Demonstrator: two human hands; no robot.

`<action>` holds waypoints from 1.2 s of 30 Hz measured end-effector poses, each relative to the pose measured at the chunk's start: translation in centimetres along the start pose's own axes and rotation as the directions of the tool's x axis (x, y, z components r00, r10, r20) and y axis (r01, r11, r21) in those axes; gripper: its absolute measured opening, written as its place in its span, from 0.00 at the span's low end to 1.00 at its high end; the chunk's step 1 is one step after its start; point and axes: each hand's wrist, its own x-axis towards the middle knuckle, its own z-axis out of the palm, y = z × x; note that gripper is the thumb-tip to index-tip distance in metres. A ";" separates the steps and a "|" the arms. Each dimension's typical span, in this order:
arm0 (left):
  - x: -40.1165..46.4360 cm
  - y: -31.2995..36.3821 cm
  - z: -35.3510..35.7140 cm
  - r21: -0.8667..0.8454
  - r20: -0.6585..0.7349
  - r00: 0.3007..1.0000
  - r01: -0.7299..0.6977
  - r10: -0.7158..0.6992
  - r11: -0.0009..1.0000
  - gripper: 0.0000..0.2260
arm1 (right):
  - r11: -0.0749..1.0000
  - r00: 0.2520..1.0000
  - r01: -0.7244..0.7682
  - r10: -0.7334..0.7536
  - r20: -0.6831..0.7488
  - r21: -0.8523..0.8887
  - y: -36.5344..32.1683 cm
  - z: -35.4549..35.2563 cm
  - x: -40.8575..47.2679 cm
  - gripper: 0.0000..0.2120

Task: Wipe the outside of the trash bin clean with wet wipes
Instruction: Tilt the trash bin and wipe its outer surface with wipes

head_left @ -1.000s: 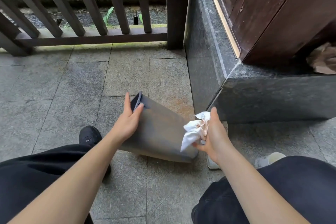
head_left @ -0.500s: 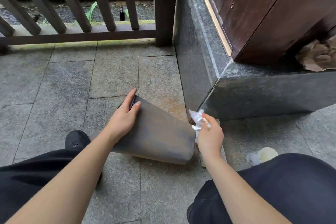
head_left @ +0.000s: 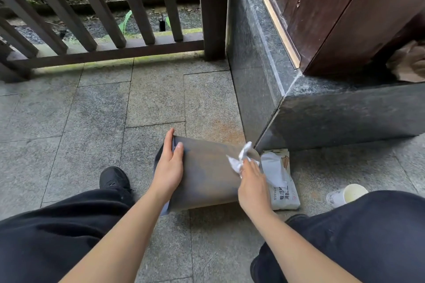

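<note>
- I see the trash bin [head_left: 207, 174] lying on its side on the stone floor [head_left: 92, 122], rolled a little since half a second ago, its open mouth under the left hand.
- My left hand [head_left: 169, 167] grips the bin's rim, fingers over the edge and thumb on the outer wall, much as before.
- My right hand [head_left: 251, 181] has moved from beyond the bin's base onto the top of the wall near that base, fingers curled round a crumpled wet wipe [head_left: 241, 158] that it presses on the bin.
- Just right of the right hand, the wipes pack [head_left: 281, 181] now shows, lying on the floor.
- Further right stands a paper cup [head_left: 351, 194].
</note>
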 end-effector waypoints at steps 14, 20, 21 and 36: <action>-0.5 0.9 0.2 -0.050 -0.003 1.000 0.020 -0.020 0.999 0.21 | 0.985 0.985 0.153 -0.146 -0.088 0.085 -1.9 1.3 0.0 0.24; -0.2 1.5 0.7 -0.037 0.023 1.000 0.012 -0.011 0.999 0.21 | 0.961 0.964 -0.238 0.252 -0.090 0.138 0.8 0.9 -0.8 0.23; -0.2 1.6 0.8 -0.051 0.027 1.000 0.013 -0.011 0.999 0.21 | 0.984 0.984 -0.138 0.149 -0.101 0.109 -0.5 1.2 -1.3 0.25; -0.6 1.6 0.5 -0.020 0.010 1.000 0.022 -0.022 1.000 0.21 | 0.965 0.969 -0.210 0.227 -0.103 0.155 0.4 0.9 -0.9 0.22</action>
